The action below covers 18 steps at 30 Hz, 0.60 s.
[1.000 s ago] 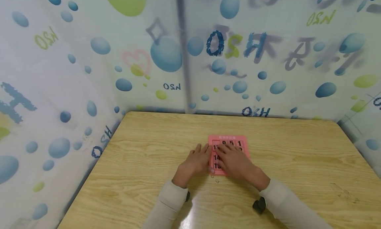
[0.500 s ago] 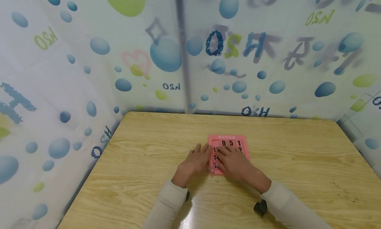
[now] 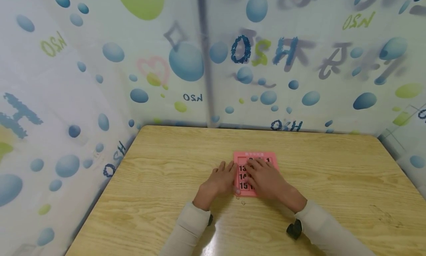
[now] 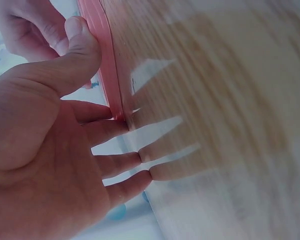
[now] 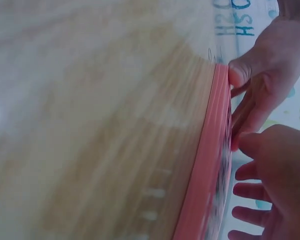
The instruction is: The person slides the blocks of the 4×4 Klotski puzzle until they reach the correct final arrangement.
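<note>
A pink sliding number puzzle [image 3: 237,153] lies flat on the wooden table with numbered tiles in its frame. Its top-left slot holds no tile; 13, 14 and 15 run down the left column below. My left hand [image 3: 219,180] steadies the puzzle's left side with straight fingers. In the left wrist view, the thumb [image 4: 82,45] lies against the pink edge and the fingertips reach the tabletop. Over the tiles spreads my right hand [image 3: 264,178], its fingertips on the upper rows, covering most of the middle and right columns. The right wrist view shows its fingers [image 5: 250,190] loosely extended.
The wooden table [image 3: 159,156] extends on all sides of the puzzle. Behind it hangs a white curtain [image 3: 149,111] printed with blue and green drops. A small loop-shaped mark [image 3: 243,203] shows just below the puzzle. A dark wrist device [image 3: 294,229] sits under the right sleeve.
My right hand has shifted slightly right and away from me, baring the 13, 14 and 15 tiles more and covering the 9 and 5. The left hand has stayed in place.
</note>
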### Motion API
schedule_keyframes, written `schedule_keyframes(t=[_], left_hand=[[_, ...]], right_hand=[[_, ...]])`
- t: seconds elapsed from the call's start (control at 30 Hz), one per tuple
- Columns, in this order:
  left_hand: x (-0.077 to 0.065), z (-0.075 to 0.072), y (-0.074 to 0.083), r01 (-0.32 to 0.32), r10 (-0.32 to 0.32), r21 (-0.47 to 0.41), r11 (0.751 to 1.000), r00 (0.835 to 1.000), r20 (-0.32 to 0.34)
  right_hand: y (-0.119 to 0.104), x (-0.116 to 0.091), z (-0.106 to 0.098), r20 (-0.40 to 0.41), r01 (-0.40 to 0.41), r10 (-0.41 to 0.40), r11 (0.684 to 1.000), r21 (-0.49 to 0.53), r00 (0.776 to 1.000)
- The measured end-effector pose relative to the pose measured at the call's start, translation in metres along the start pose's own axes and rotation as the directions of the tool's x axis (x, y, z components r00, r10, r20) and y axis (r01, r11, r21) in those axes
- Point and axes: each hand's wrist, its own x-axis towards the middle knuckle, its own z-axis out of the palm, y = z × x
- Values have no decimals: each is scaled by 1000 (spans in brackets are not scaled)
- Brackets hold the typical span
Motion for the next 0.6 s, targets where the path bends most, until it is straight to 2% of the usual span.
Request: schedule_keyframes(t=[0.2,0.6], left_hand=[[0,0,1,0,0,-18,1000,1000,5],[1,1,-2,-6,6,-1,1000,1000,-2]], right_hand=[[7,-1,0,-5,-42,42,999,-5,999],[4,5,-1,-17,-49,50,999,3,999]])
